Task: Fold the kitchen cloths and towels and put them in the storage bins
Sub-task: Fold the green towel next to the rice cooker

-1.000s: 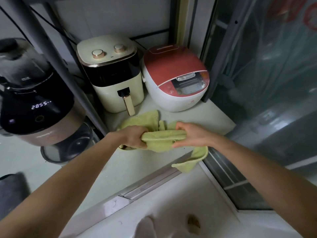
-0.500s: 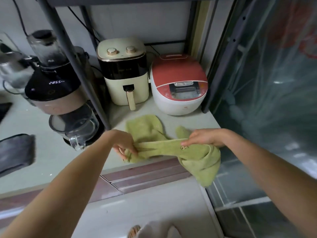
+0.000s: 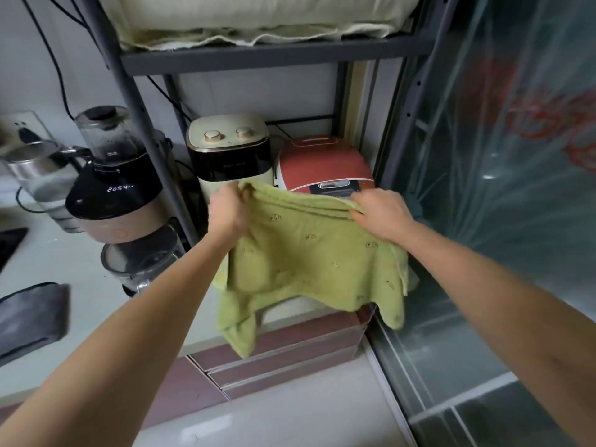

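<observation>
Hanging limp above the table [image 3: 80, 285] edge, the green towel [image 3: 309, 253] looks soft, light and floppy; the left hand [image 3: 227, 209] and right hand [image 3: 379, 212] each have a pinching grip on its top edge, best at the corners.

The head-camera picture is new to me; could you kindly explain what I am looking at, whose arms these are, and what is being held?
There is no machine here: a person wears a wide-angle camera on the head, looking forward and down, so the two bare arms are their own. The left hand and the right hand each grip the top edge of a green towel, which hangs spread between them above the counter. On the counter stand a cream air fryer, a red rice cooker and a blender with a lit display. Folded pale cloth lies on the shelf above.
</observation>
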Available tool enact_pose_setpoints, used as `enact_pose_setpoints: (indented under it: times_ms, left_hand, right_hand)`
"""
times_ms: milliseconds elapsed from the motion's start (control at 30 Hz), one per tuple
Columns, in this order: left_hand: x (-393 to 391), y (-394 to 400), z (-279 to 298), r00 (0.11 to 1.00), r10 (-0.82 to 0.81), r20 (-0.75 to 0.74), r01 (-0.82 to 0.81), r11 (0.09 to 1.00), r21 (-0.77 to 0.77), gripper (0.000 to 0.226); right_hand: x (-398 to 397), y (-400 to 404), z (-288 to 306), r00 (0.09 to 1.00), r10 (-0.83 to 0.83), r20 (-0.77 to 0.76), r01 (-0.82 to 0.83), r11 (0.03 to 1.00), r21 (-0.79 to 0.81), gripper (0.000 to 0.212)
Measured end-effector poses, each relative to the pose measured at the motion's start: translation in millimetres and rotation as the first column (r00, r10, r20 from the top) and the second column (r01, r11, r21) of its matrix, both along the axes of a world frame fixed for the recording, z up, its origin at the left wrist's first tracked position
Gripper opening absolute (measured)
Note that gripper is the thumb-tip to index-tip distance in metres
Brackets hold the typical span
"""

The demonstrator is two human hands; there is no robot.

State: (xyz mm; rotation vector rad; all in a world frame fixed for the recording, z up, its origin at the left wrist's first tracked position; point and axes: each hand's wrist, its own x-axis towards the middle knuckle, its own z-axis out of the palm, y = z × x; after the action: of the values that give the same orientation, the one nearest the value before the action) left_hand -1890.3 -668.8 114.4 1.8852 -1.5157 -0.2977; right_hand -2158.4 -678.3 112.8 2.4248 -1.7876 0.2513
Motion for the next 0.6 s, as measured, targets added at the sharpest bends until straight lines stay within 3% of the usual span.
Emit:
enact_pose_setpoints:
  times_ms: [67, 100, 167, 200, 267, 367, 467, 600]
  left_hand:
    - [2.5, -0.9, 24.9, 0.976, -0.029, 0.215, 0.088, 0.959, -0.270, 0.020]
    - [6.9, -2.3, 33.0, 0.953, -0.036, 0.301, 0.145, 0.927, -0.347, 0.018]
    - [19.3, -4.8, 35.3, 0.902, -0.072, 0.425, 0.237, 0.906, -0.350, 0.017]
    - [25.3, -5.3, 28.9, 0.878, -0.113, 0.464, 0.263, 0.926, -0.271, 0.018]
    - [34.3, -3.7, 4.7, 0.820, -0.260, 0.509, 0.280, 0.959, 0.040, 0.024]
    - [35.8, 4.9, -49.4, 0.770, -0.440, 0.462, 0.224, 0.864, 0.451, 0.035]
    - [31.0, 9.8, -108.1, 0.753, -0.512, 0.413, 0.167, 0.756, 0.633, 0.029]
    - [21.3, 16.5, -159.9, 0.652, -0.679, 0.338, 0.157, 0.556, 0.816, 0.036]
  right_hand:
    - [-1.0, 0.9, 18.1, 0.994, 0.046, -0.104, -0.075, 0.953, -0.294, 0.025]
    - [-3.5, 0.3, 22.7, 0.986, 0.045, -0.158, -0.100, 0.929, -0.356, 0.027]
    - [-9.5, -2.0, 17.0, 0.962, 0.060, -0.268, -0.165, 0.907, -0.388, 0.029]
    - [-12.3, -2.3, 8.1, 0.952, 0.099, -0.290, -0.206, 0.907, -0.368, 0.029]
    - [-13.9, 3.8, -15.5, 0.939, 0.202, -0.280, -0.278, 0.923, -0.266, 0.037]
    - [-8.3, 24.6, -61.9, 0.941, 0.213, -0.263, -0.228, 0.973, -0.025, 0.058]
    - [-1.3, 39.7, -112.8, 0.965, 0.153, -0.213, -0.102, 0.968, 0.230, 0.062]
    - [-1.4, 57.0, -174.5, 0.961, 0.142, -0.236, 0.023, 0.812, 0.584, 0.060]
